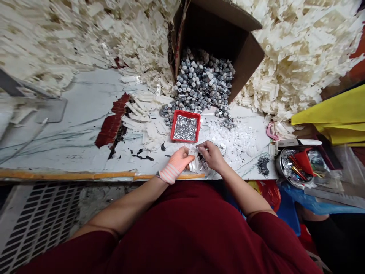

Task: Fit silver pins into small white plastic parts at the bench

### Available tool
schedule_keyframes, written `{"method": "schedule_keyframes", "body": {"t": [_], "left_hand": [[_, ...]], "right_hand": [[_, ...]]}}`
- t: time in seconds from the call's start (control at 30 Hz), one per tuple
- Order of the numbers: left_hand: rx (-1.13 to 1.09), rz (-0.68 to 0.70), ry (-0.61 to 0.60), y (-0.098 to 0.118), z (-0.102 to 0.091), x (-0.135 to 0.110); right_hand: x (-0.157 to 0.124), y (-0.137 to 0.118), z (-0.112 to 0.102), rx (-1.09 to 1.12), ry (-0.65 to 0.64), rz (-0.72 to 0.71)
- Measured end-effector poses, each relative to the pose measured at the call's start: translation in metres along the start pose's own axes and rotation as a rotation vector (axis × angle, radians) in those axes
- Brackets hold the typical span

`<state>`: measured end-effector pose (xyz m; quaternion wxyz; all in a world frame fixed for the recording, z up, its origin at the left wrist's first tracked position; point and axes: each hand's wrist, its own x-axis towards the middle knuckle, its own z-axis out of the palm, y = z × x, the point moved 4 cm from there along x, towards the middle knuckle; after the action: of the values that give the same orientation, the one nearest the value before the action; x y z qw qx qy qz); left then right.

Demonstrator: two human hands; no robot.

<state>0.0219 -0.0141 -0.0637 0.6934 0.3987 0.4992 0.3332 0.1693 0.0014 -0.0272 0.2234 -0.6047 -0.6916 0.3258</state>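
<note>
The left hand [176, 166], in an orange striped glove, holds a white part [193, 165] between thumb and fingers, near the front edge of the table [94, 163]. The bare right hand [211, 156] has its thumb and finger pinched close at the top of the part; I can't tell if a tiny bit is between them. A red tray [172, 131] full of shiny pins [184, 128] sits just past the hands, and a dark spiky clump [203, 163] lies under the right hand. The step looks like putting a small bit on the part. The next move seems to call for a still left hand and a careful right fingertip. Red marks show on the box [247, 62], and small dark marks on a white strip [283, 143], but I can't read them.
</note>
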Motion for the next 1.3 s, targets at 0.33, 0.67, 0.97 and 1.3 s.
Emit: {"method": "schedule_keyframes", "body": {"t": [0.33, 0.67, 0.97, 1.3], "left_hand": [[0.460, 0.128, 0.148, 0.006, -0.007, -0.016], [0.260, -0.027, -0.006, -0.005, -0.004, -0.009], [0.294, 0.056, -0.028, 0.006, 0.007, -0.011], [0.528, 0.189, 0.012, 0.014, 0.001, -0.018]], "right_hand": [[-0.018, -0.005, 0.023, 0.130, -0.026, 0.102], [-0.021, 0.056, -0.029, -0.305, 0.102, 0.214], [-0.017, 0.007, -0.017, 0.191, -0.134, -0.193], [-0.012, 0.019, 0.006, 0.503, -0.242, 0.139]]}}
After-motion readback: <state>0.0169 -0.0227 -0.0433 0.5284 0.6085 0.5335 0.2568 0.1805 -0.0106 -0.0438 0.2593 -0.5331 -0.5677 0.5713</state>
